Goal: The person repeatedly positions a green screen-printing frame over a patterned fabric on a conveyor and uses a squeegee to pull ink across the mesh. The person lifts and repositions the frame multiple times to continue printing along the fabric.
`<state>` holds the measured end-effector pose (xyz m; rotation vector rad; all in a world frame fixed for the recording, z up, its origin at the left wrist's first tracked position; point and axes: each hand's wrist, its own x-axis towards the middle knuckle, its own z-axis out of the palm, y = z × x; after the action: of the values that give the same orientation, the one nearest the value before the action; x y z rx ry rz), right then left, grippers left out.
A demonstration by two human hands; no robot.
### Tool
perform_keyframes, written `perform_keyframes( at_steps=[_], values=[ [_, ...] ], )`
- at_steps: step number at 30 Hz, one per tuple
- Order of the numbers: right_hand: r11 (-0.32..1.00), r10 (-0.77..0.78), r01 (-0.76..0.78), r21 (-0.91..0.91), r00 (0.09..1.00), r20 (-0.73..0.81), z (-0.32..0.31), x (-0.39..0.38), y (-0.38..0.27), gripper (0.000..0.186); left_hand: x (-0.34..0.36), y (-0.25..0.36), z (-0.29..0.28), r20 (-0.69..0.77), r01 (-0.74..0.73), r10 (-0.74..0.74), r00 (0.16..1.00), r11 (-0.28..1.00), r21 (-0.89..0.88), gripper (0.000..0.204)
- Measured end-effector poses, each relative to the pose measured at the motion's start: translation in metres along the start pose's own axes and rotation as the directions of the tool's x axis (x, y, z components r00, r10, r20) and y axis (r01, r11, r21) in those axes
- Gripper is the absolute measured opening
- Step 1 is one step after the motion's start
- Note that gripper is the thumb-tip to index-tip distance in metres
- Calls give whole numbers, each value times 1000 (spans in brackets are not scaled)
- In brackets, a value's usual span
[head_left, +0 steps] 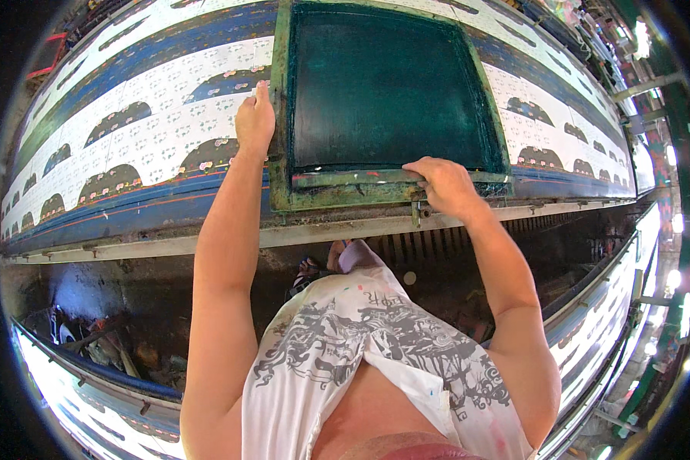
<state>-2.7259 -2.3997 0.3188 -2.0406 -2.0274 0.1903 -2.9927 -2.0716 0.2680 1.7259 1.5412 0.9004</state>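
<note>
A screen-printing frame [278, 54] with a green border and dark teal mesh [387, 88] lies over a long table of printed white pieces. Along its near side runs a green, paint-stained bar [337, 179], apparently a squeegee; my right hand [441, 185] is closed on this bar toward its right end. Just outside the frame's left border my left hand [254, 123] has its fingers curled, thumb pointing away from me; what they hold is hidden, though a small pale bit shows beside them. A metal fitting [415, 215] sits below the frame's near edge.
The printing table [100, 245] has a metal rail along its near edge, with white pieces [146, 77] bearing dark arched prints in rows. My feet stand in a dark narrow aisle. A second table [590, 322] runs behind me. Lamps and metal posts line the right.
</note>
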Motion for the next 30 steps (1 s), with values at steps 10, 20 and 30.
perform_keyframes(
  at_steps=[10, 20, 30],
  values=[
    [978, -141, 81, -190, 933, -330, 36, 69, 46, 54, -5, -5, 1, -107, -75, 61, 992, 988, -134, 81],
    [968, -183, 96, -233, 903, -389, 22, 264, 153, 43, -10, -7, -6, -77, 55, -59, 995, 997, -62, 71],
    [981, -19, -15, -195, 985, -171, -41, 415, 204, 43, -22, 8, -6, -181, 95, -101, 978, 995, -42, 59]
  ],
)
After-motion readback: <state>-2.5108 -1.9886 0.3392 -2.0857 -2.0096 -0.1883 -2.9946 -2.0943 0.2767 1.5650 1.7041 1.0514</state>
